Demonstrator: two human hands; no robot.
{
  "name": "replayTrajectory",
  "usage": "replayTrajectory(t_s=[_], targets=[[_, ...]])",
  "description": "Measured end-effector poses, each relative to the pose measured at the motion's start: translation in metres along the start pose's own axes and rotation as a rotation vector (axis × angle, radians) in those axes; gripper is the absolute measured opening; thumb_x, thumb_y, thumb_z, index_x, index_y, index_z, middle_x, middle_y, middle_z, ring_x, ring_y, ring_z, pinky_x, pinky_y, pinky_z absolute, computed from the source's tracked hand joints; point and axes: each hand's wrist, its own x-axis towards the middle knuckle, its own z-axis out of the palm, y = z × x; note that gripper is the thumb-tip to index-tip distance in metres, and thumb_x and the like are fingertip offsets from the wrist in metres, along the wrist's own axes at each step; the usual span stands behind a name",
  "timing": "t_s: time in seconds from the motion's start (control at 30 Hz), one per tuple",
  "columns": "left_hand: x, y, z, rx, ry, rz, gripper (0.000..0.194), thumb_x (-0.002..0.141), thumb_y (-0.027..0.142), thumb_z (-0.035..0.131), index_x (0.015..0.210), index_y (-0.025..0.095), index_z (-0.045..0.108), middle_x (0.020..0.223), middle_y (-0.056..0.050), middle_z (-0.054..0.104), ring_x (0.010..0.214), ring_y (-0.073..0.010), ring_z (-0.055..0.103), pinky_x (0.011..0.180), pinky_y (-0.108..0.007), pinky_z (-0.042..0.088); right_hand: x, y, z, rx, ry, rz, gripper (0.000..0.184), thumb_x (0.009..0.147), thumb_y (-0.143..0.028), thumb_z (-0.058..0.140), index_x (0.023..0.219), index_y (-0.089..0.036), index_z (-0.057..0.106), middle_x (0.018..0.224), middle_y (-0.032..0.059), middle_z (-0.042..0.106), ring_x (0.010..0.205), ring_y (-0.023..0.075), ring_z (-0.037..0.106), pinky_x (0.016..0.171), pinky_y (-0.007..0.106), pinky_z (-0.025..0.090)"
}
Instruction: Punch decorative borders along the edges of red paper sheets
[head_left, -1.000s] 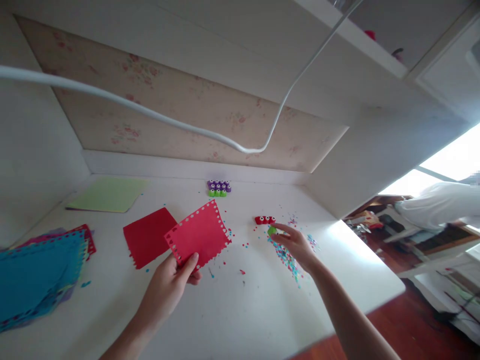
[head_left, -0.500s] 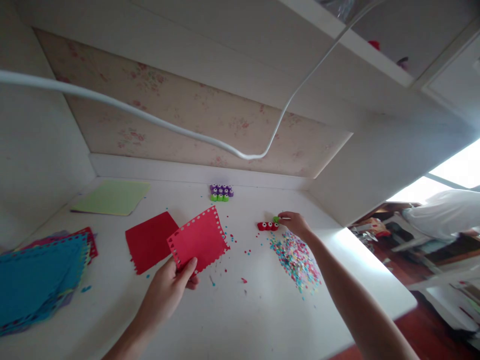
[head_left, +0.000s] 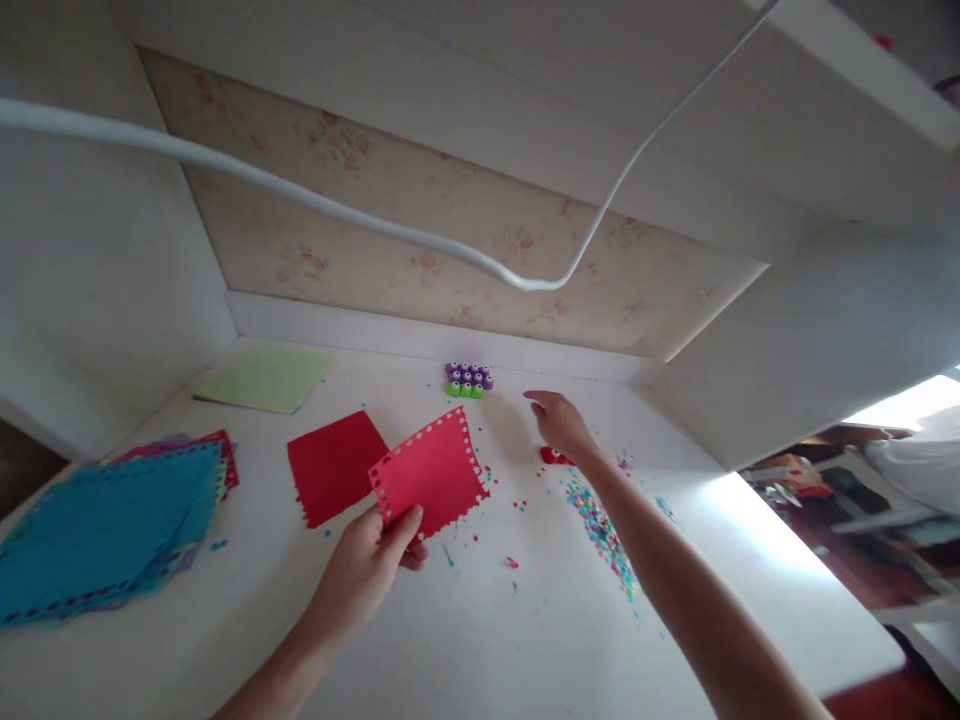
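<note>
Left fingers [head_left: 406, 530] pinch 1 perforated red sheet [head_left: 433, 472]; red punches [head_left: 551, 456] sit near the right fingers [head_left: 544, 402], whose grip I cannot tell.

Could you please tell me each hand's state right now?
Left hand: closed, holding a rectangular red paper sheet with punched edges.
Right hand: partly curled; whether it holds anything cannot be told.
</note>
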Motion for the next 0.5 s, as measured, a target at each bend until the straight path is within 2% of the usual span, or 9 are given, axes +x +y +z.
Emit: replayTrajectory(t_s=[0.1,0.2,0.37,0.43,0.5], targets=[[0.002,-0.002,-0.001,-0.032,0.017,0.001,0.036,0.084,0.051,0.062,0.087,0.015,0.065,0.064,-0.003,0.07,0.061,-0.0208,0.069,0.06,-0.031,0.058,0.023,-0.04,0.033,0.013,-0.066,-0.152,0.051,0.088,-0.009,0.047,0.136,-0.023,0.055,0.147,0.0047,0.049,0.133,0.0192,0.043,0.111,0.032,0.032],[0.004,-0.003,-0.001,-0.061,0.031,0.006,0.033,0.082,0.047,0.065,0.085,0.015,0.064,0.064,-0.003,0.069,0.06,-0.0198,0.068,0.059,-0.031,0.058,0.043,-0.059,0.052,0.031,-0.115,-0.2,0.055,0.084,-0.002,0.046,0.137,-0.017,0.054,0.144,0.0109,0.051,0.13,0.0222,0.046,0.11,0.034,0.033],[0.007,-0.002,-0.001,-0.116,0.025,0.011,0.027,0.079,0.04,0.069,0.085,0.015,0.063,0.065,-0.002,0.069,0.059,-0.0178,0.066,0.056,-0.028,0.055,0.055,-0.058,0.054,0.1,-0.149,-0.181,0.033,0.084,-0.006,0.052,0.111,-0.014,0.069,0.122,0.0143,0.064,0.113,0.0254,0.057,0.103,0.036,0.039],[0.007,-0.001,-0.001,-0.154,0.043,-0.005,0.027,0.079,0.041,0.069,0.085,0.014,0.064,0.065,-0.003,0.069,0.059,-0.0182,0.067,0.057,-0.028,0.056,0.051,-0.056,0.049,0.146,-0.133,-0.147,0.023,0.083,-0.01,0.058,0.103,-0.014,0.07,0.118,0.0152,0.064,0.11,0.0264,0.059,0.101,0.037,0.04],[0.007,0.0,-0.001,-0.198,0.07,-0.015,0.03,0.077,0.043,0.07,0.084,0.014,0.064,0.064,-0.003,0.069,0.06,-0.0189,0.068,0.057,-0.029,0.057,0.04,-0.055,0.043,0.201,-0.09,-0.092,0.02,0.086,-0.017,0.059,0.104,-0.015,0.066,0.118,0.0161,0.063,0.108,0.0271,0.06,0.099,0.039,0.041]])
